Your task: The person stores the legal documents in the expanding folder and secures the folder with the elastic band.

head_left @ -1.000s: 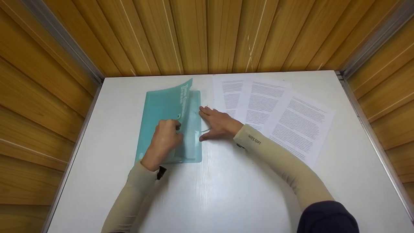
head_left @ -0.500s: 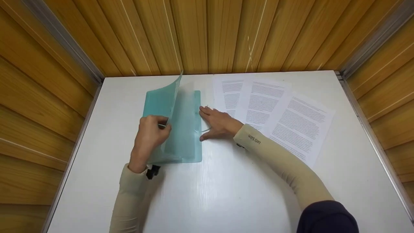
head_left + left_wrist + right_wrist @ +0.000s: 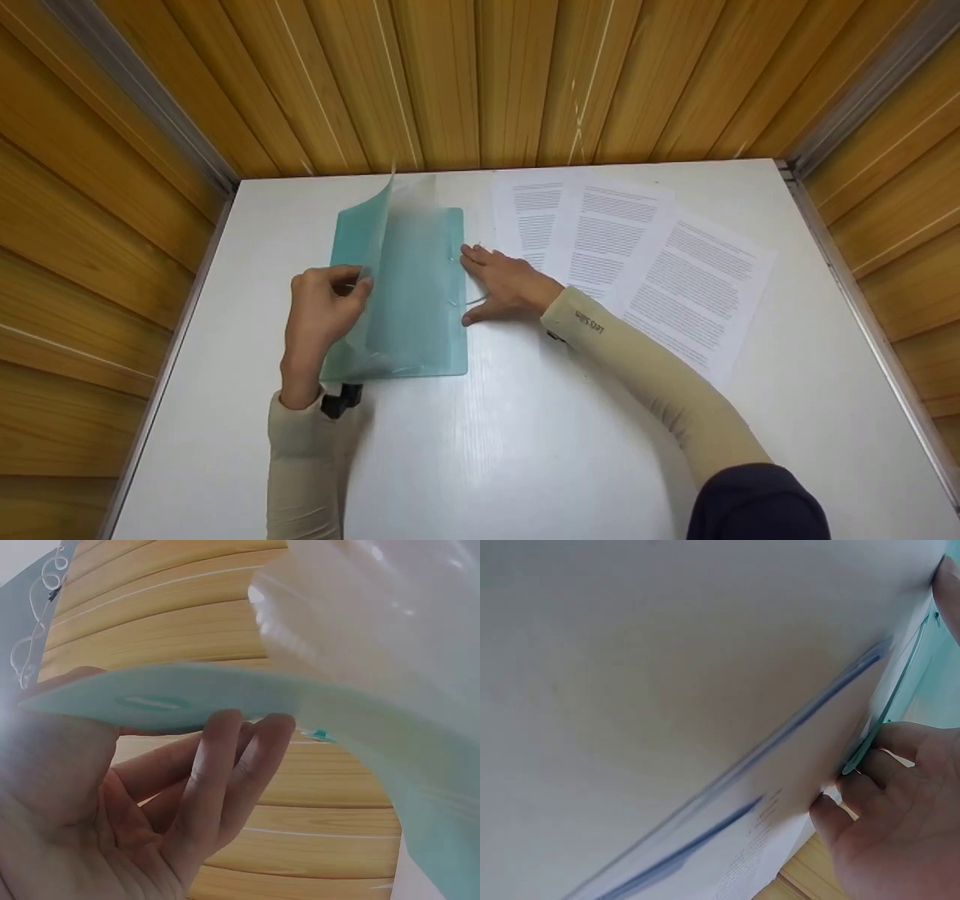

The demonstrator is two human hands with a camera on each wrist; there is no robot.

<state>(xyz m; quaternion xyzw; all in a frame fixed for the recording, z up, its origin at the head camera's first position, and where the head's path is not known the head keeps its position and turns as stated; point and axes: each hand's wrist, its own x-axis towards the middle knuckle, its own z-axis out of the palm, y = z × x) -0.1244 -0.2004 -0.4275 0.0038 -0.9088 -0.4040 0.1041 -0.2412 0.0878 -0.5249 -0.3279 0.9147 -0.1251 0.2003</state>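
Note:
A teal see-through plastic folder (image 3: 420,322) lies on the table, left of centre, with its front cover (image 3: 364,217) lifted and bowed upward. My left hand (image 3: 322,315) pinches the free edge of that cover between thumb and fingers; the left wrist view shows the bent cover (image 3: 172,694) in the grasp, with clear film (image 3: 360,607) beyond it. My right hand (image 3: 506,281) lies with spread fingers, its thumb and fingertips at the folder's right edge. A thin elastic cord (image 3: 889,716) loops out from that edge beneath the right hand.
Three overlapping printed sheets (image 3: 690,285) fan out on the right of the white table (image 3: 480,450), partly under the right forearm. Wood-patterned panels (image 3: 510,82) stand behind the table and at both sides.
My left hand has moved left, carrying the folder's cover further up and over, so more of the inside shows. The right hand has stayed at the right edge.

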